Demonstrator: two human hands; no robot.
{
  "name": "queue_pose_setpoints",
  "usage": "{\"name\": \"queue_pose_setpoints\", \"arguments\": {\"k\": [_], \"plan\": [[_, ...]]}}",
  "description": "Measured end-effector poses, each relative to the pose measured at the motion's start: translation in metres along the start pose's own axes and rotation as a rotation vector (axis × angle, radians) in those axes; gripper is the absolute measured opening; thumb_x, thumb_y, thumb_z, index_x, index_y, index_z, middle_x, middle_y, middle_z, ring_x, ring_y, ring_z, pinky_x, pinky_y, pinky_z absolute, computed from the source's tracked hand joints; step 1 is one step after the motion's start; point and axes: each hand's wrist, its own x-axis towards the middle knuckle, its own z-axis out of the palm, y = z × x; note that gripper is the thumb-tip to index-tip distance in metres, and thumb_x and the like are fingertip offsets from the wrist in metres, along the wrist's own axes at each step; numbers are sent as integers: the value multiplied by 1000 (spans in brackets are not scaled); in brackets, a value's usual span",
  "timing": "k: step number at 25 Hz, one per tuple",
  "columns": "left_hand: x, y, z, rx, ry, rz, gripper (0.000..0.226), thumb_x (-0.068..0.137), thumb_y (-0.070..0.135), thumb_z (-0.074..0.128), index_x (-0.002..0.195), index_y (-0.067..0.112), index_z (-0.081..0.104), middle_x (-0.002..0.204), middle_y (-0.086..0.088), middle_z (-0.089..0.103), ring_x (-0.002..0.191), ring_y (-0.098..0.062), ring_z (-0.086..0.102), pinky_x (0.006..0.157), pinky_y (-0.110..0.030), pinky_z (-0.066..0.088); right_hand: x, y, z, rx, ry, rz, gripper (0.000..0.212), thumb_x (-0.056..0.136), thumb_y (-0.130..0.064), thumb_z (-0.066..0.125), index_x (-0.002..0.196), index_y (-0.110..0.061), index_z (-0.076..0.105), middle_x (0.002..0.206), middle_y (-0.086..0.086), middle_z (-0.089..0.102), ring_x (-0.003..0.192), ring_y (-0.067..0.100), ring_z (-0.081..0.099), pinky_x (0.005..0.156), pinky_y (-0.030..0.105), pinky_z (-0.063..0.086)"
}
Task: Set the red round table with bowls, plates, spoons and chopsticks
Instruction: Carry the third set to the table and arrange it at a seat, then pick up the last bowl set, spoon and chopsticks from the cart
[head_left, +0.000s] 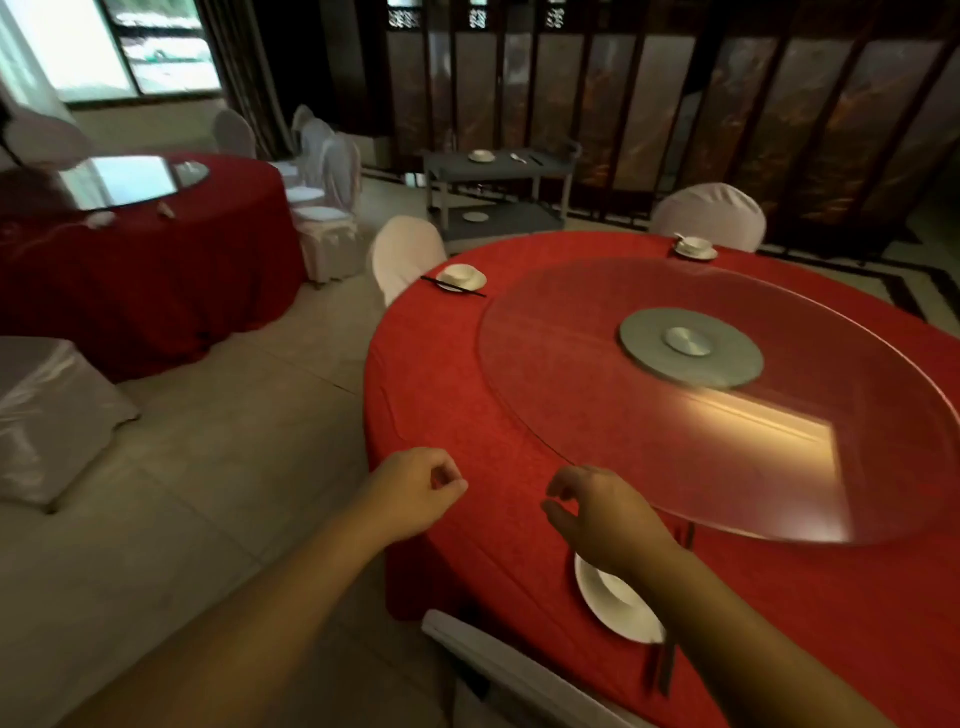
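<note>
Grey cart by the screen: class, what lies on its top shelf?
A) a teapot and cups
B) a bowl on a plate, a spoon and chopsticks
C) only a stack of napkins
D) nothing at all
B: the cart top carries a bowl, a spoon and dark chopsticks.

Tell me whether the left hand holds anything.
Empty: the left hand hovers by the table's edge, fingers loosely curled, nothing in them.

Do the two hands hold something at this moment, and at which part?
Nothing is held. The left hand and the right hand hang over the table edge with loosely curled fingers.
</note>
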Motion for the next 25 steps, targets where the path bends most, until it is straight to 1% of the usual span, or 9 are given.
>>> {"name": "queue_pose_setpoints", "arguments": {"k": [1, 3, 5, 6, 9, 11, 18, 22, 25], "plan": [[-4, -7, -12, 5, 29, -12, 13, 85, 31, 74, 74, 34, 66, 76, 16, 66, 73, -1, 63, 72, -25, 52, 8, -15, 0, 0, -2, -38, 21, 92, -37, 60, 107, -23, 68, 103, -5, 68, 97, 16, 61, 80, 32, 50], [-7, -23, -40, 15, 90, -25, 13, 85, 27, 75, 76, 31, 67, 75, 16, 63, 69, 1, 59, 69, -19, 47, 30, -44, 4, -14, -19, -102, 23, 93, -37, 59, 108, -23, 67, 105, -4, 67, 99, 16, 60, 83, 34, 51], [1, -43, -69, 31, 138, -36, 10, 86, 25, 75, 77, 26, 69, 77, 13, 62, 68, 1, 58, 65, -11, 41, 58, -70, 6, -35, -39, -148, 25, 93, -39, 58, 111, -23, 66, 108, -3, 66, 102, 17, 59, 85, 34, 51], [7, -55, -85, 40, 161, -47, 9, 86, 26, 74, 79, 25, 70, 79, 12, 63, 70, -2, 59, 64, -11, 41, 75, -82, 10, -52, -52, -165, 26, 93, -39, 57, 112, -23, 66, 109, -3, 65, 103, 17, 59, 85, 33, 50], [32, -101, -133, 84, 217, -60, 7, 87, 33, 72, 83, 27, 70, 86, 12, 65, 78, -5, 62, 72, -22, 49, 137, -120, 24, -98, -68, -198, 27, 93, -40, 56, 112, -23, 66, 111, -2, 64, 105, 18, 59, 86, 32, 49], [55, -135, -164, 108, 229, -69, 10, 87, 38, 70, 87, 28, 71, 90, 14, 64, 81, -3, 62, 73, -24, 49, 183, -145, 37, -118, -67, -191, 27, 93, -40, 56, 111, -24, 66, 111, -2, 65, 104, 18, 59, 86, 31, 48], [194, -266, -309, 227, 200, -27, 20, 90, 43, 65, 100, 28, 72, 103, 10, 67, 94, -10, 63, 83, -29, 53, 382, -252, 80, -162, -39, -99, 23, 92, -39, 58, 106, -24, 67, 108, -2, 67, 100, 19, 62, 83, 31, 50], [284, -330, -378, 277, 144, -8, 19, 92, 43, 64, 101, 28, 70, 102, 10, 67, 90, -8, 62, 79, -28, 54, 494, -290, 91, -148, -4, -40, 22, 92, -39, 59, 104, -22, 68, 106, -2, 68, 98, 19, 62, 82, 33, 51], [360, -368, -409, 290, 134, 10, 17, 91, 42, 66, 98, 28, 71, 101, 8, 69, 90, -8, 63, 83, -33, 56, 577, -300, 108, -126, -3, 5, 22, 91, -39, 59, 102, -23, 69, 107, 0, 69, 96, 19, 64, 82, 35, 53]]}}
